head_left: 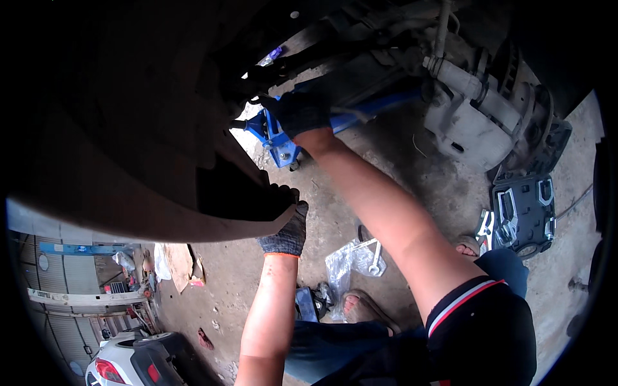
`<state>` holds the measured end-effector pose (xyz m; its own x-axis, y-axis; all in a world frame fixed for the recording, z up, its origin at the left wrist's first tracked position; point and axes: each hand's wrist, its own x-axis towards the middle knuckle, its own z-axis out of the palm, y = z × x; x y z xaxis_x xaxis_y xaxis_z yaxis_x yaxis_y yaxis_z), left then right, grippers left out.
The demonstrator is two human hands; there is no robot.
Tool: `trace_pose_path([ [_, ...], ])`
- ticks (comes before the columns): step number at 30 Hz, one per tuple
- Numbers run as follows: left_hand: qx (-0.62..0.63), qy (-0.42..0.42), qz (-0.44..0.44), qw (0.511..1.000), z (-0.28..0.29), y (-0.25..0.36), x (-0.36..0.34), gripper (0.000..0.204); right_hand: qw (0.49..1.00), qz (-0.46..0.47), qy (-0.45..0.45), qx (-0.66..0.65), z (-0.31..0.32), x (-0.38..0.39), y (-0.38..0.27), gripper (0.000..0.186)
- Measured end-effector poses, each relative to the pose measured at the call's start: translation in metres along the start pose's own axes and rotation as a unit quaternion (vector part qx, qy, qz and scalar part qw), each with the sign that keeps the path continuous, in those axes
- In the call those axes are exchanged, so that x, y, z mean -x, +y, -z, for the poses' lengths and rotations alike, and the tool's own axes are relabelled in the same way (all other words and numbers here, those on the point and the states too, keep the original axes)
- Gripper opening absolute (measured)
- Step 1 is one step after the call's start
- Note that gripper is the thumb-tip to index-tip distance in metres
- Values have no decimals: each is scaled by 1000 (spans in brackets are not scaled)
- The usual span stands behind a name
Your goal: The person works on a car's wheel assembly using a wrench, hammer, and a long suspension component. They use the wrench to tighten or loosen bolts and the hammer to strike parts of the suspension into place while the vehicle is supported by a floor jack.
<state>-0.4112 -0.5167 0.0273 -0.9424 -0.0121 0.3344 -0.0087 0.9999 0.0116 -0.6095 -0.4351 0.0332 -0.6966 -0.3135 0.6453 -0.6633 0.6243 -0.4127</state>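
My left hand [286, 226], in a dark grey knit glove with an orange cuff, is closed round the lower edge of a dark curved car body panel [161, 215]. My right hand [301, 114], in a dark glove, reaches up into the shadow under the car among the suspension parts. Its fingers look curled, but what they hold is hidden in the dark. A pale, blurred bar [351, 114] shows just to its right. Below and behind that hand stands a blue floor jack [283, 153]. To the right hangs a grey brake caliper [467, 132] beside the brake disc.
An open dark tool case [531, 215] with silver tools lies on the concrete floor at right. A wrench [375, 260] rests on clear plastic near my sandalled foot [360, 305]. Cardboard [177, 264] lies at left, beyond it a white car [129, 363].
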Motion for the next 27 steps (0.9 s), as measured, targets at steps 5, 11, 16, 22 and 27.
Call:
trace_pose_path([
  [5,27,6,19,999,6,6,-4,44,999,22,-26,38,34,-4,15,49],
  [11,67,12,33,997,9,12,-5,41,974,-162,-147,-65,37,-23,23,59],
  [16,-96,42,-58,993,11,4,-7,37,969,-138,-197,-51,42,-32,25,73],
  [22,227,22,95,969,18,24,-9,35,984,-12,-161,69,21,-18,36,40],
  [27,-119,19,-96,988,14,6,-10,37,973,-39,-219,52,39,-25,25,37],
])
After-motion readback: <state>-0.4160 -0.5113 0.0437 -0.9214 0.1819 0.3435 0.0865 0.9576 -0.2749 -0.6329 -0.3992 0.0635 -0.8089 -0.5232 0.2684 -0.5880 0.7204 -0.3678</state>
